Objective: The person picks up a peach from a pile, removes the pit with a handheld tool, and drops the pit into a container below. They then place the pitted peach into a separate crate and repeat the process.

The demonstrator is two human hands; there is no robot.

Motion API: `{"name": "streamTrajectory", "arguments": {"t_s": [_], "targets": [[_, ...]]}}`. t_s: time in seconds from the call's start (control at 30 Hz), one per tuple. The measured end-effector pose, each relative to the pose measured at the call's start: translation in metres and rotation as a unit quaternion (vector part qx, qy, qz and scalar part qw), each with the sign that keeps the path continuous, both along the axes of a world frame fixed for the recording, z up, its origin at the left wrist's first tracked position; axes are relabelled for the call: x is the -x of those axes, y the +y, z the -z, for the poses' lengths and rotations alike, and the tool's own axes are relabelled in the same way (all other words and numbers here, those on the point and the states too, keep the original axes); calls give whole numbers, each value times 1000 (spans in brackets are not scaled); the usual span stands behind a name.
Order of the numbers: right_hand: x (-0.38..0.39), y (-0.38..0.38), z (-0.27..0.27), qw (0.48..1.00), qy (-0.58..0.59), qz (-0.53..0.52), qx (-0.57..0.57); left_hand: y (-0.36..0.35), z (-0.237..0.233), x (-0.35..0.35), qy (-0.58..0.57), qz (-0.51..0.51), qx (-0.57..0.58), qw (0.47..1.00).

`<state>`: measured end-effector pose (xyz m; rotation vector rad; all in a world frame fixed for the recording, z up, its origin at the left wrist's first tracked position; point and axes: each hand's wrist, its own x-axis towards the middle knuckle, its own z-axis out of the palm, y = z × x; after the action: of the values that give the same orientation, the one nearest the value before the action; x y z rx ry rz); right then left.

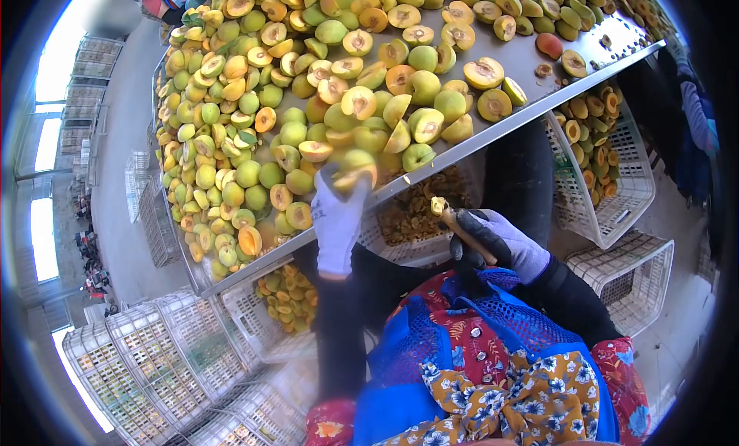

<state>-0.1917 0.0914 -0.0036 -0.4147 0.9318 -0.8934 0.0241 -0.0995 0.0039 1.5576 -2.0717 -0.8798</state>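
Note:
My left hand [339, 207], in a white glove, reaches over the table's near edge with its fingers around a yellow-green apricot [356, 167]; both are smeared by motion. In my right hand [496, 242], gloved in white with dark fingers, is a wooden-handled pitting tool [471, 234]. A pale yellow bit of fruit [439, 206] shows at the tool's tip, which points up and left. Beyond my left hand, apricots [358, 103] lie heaped on the metal table [531, 95], many cut in half with their brown pits showing.
The table's raised metal edge [462, 149] runs between me and the fruit. Below it sit a crate of pits [419, 215] and a white crate of fruit halves [566, 192]. More white crates [169, 346] stand at lower left. Another person's sleeve [697, 115] shows at far right.

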Motion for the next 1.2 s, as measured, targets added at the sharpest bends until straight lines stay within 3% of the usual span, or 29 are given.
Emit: {"name": "streamTrajectory", "arguments": {"t_s": [0.03, 0.1, 0.13, 0.2, 0.27, 0.37, 0.43, 0.5, 0.6, 0.7, 0.73, 0.83, 0.87, 0.97, 1.1, 1.13, 1.2], "targets": [[-3, 0, 2, 999, 19, 12, 26, 6, 2, -4, 227, -56, -151, 960], [-12, -7, -5, 994, 61, 31, 80, 22, -8, -13, 364, -45, -207, 907], [-3, -8, -25, 995, -6, 9, 98, 31, -15, -16, 392, -44, -255, 883], [-2, -23, -3, 978, 143, 38, 147, 44, -17, -14, 397, -17, -236, 887], [-8, -35, 6, 993, 104, 57, -16, 52, -26, -9, 389, -10, -255, 885], [-1, -21, -20, 998, 48, 31, 40, 62, -18, -9, 407, 3, -242, 881], [0, -14, -8, 996, -43, 82, 7, 65, -19, -10, 421, 8, -262, 868], [-8, -30, 27, 969, 227, 91, -35, 69, -16, -10, 429, 4, -278, 859], [5, -20, -6, 992, 119, 16, 29, 75, -17, -11, 428, -22, -293, 855], [-5, -24, 11, 992, 92, 84, -9, 78, -19, -14, 438, -52, -314, 841], [-13, -29, 31, 970, 223, 92, -2, 79, -28, -11, 411, -42, -305, 858], [-4, -27, -20, 995, 99, 20, 19, 85, -19, -5, 385, -64, -264, 882], [-6, -28, -16, 995, 85, 49, 8, 86, -19, -4, 391, -70, -264, 879], [-19, -38, 2, 986, 154, 69, -12, 87, -15, 6, 390, -95, -233, 886], [-9, -28, -27, 997, 69, 32, -26, 84, -19, 4, 388, -97, -230, 887], [-16, -28, 21, 987, 107, 114, -25, 85, -21, 3, 380, -106, -232, 889], [-14, -23, 16, 987, 145, 72, 21, 84, -14, 2, 392, -95, -205, 892]]}}
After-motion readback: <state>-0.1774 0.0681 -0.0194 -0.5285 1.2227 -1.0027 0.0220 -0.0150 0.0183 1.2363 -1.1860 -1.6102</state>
